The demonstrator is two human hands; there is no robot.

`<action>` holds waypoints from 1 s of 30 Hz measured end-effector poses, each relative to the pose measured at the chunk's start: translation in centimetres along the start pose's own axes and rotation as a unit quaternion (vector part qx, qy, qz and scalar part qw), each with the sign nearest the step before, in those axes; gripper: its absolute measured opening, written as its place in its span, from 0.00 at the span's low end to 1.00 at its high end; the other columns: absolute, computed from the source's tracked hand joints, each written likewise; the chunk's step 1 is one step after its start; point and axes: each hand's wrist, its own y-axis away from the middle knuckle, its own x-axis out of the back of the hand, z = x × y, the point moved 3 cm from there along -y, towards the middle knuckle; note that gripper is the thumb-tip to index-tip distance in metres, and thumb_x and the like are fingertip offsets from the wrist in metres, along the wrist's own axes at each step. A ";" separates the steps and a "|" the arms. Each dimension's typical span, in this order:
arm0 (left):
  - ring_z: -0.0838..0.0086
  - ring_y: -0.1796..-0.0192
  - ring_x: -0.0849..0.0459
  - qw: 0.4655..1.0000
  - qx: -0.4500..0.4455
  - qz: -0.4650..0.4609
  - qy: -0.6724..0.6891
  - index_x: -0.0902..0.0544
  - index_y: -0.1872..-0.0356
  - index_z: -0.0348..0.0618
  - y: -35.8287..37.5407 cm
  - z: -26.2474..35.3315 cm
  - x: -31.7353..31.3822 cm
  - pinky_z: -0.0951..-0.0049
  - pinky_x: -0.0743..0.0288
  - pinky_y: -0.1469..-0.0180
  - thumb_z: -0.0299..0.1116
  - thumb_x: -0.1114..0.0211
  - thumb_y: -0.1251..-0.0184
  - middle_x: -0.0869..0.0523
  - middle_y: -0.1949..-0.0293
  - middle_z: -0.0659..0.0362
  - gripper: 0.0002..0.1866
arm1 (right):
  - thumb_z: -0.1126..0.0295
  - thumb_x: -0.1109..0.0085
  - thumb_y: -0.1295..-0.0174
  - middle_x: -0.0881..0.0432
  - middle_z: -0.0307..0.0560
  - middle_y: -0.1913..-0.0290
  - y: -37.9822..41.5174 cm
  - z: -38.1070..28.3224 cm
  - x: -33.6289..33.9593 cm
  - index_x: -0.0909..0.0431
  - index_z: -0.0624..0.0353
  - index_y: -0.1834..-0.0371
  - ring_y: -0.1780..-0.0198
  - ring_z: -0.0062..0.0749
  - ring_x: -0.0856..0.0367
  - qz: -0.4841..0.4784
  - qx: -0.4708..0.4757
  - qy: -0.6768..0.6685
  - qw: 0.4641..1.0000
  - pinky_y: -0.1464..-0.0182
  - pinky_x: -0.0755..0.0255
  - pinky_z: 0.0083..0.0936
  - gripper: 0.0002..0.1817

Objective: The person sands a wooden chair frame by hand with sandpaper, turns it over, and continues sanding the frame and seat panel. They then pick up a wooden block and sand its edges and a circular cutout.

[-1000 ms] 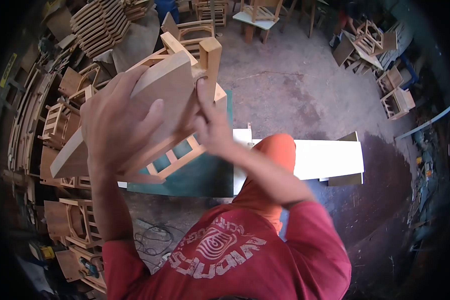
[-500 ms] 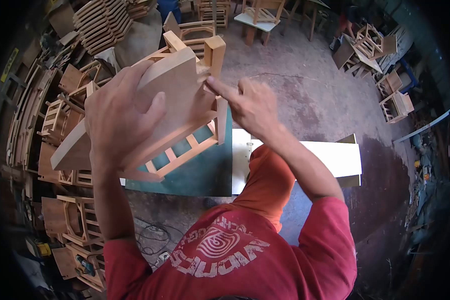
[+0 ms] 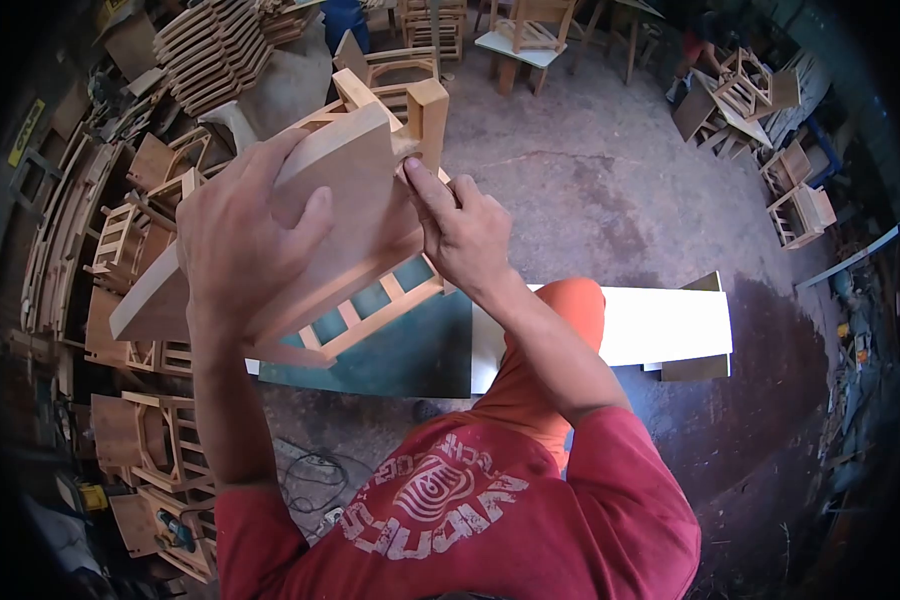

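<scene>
A wooden chair lies tilted over a dark green surface, its broad flat panel facing me and its slatted part below. My left hand is wrapped over the panel's upper edge, thumb on its face. At the panel's right end, beside a light wooden leg, my right hand has its index finger stretched against the wood near the joint and its other fingers curled. Whether a small thing sits under that fingertip is hidden.
Stacked wooden frames and several chairs stand along the left. A white board extends to the right of the green surface. Cables lie on the floor. Another person is at the far upper right, near more chairs.
My right hand has moved left and closer to the chair's joint, its forearm lower. My left hand keeps its hold. The whole view has shifted slightly.
</scene>
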 end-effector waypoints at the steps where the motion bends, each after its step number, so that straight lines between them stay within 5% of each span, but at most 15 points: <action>1: 0.52 0.52 0.10 1.000 0.008 0.001 0.004 0.14 0.43 0.45 0.0 0.1 0.1 0.58 0.18 0.48 0.38 0.28 0.42 0.09 0.55 0.51 0.24 | 0.68 0.32 0.31 0.22 0.45 0.70 0.3 -0.4 0.1 0.18 0.41 0.29 0.76 0.38 0.23 -0.001 -0.002 -0.001 1.000 0.73 0.29 0.31 0.26; 3: 0.51 0.52 0.10 1.000 0.013 -0.002 0.010 0.14 0.43 0.45 0.1 0.2 -0.1 0.58 0.18 0.48 0.38 0.28 0.42 0.09 0.55 0.51 0.24 | 0.66 0.37 0.26 0.21 0.44 0.69 1.1 -1.1 0.1 0.19 0.43 0.28 0.71 0.32 0.21 -0.034 -0.148 -0.133 0.979 0.67 0.27 0.26 0.23; 4: 0.51 0.52 0.10 1.000 0.011 0.004 0.009 0.14 0.43 0.45 0.0 0.1 -0.1 0.58 0.18 0.48 0.37 0.28 0.42 0.09 0.54 0.50 0.24 | 0.66 0.37 0.26 0.21 0.44 0.69 0.8 -1.6 0.2 0.19 0.43 0.28 0.71 0.32 0.21 -0.032 -0.148 -0.132 0.980 0.67 0.27 0.26 0.23; 6: 0.51 0.51 0.10 1.000 0.008 0.004 0.009 0.14 0.43 0.45 0.1 0.1 -0.2 0.58 0.18 0.48 0.37 0.28 0.43 0.09 0.54 0.50 0.24 | 0.64 0.45 0.20 0.21 0.42 0.68 0.5 -2.3 -0.1 0.20 0.48 0.27 0.67 0.24 0.23 -0.070 -0.294 -0.395 0.867 0.61 0.26 0.22 0.21; 10: 0.51 0.52 0.09 1.000 0.005 0.015 0.002 0.14 0.43 0.45 0.1 0.0 -0.3 0.57 0.18 0.48 0.38 0.27 0.42 0.08 0.54 0.49 0.24 | 0.63 0.50 0.18 0.22 0.39 0.67 -1.1 -2.9 0.6 0.23 0.54 0.26 0.64 0.19 0.26 -0.117 -0.321 -0.392 0.854 0.57 0.27 0.23 0.22; 19: 0.55 0.57 0.09 0.999 -0.022 0.028 -0.021 0.14 0.43 0.48 0.1 0.0 -0.2 0.59 0.17 0.55 0.41 0.28 0.40 0.08 0.54 0.55 0.23 | 0.66 0.47 0.20 0.16 0.44 0.69 -1.6 -2.7 1.3 0.19 0.57 0.31 0.67 0.22 0.21 -0.077 -0.254 -0.244 0.933 0.56 0.24 0.24 0.19; 25: 0.55 0.57 0.09 0.999 -0.022 0.035 -0.004 0.14 0.43 0.47 0.1 -0.2 -0.1 0.59 0.17 0.57 0.39 0.28 0.41 0.08 0.54 0.55 0.23 | 0.67 0.45 0.22 0.17 0.45 0.70 -2.1 -2.7 1.6 0.18 0.59 0.32 0.67 0.24 0.19 -0.109 -0.338 -0.373 0.857 0.58 0.24 0.26 0.20; 27: 0.55 0.57 0.09 0.999 -0.027 0.035 0.002 0.14 0.43 0.47 0.2 0.0 -0.2 0.59 0.17 0.57 0.39 0.27 0.41 0.08 0.54 0.55 0.23 | 0.67 0.48 0.24 0.13 0.55 0.66 -2.7 -3.5 1.0 0.17 0.61 0.39 0.65 0.39 0.13 -0.093 -0.319 -0.319 0.887 0.56 0.22 0.36 0.17; 30: 0.55 0.57 0.09 0.999 -0.016 0.030 -0.008 0.14 0.44 0.47 0.3 -0.2 -0.3 0.60 0.17 0.57 0.39 0.27 0.41 0.08 0.54 0.55 0.23 | 0.70 0.50 0.28 0.21 0.48 0.72 -3.6 -2.4 0.5 0.18 0.65 0.45 0.67 0.29 0.21 -0.167 -0.323 -0.438 0.823 0.58 0.25 0.32 0.16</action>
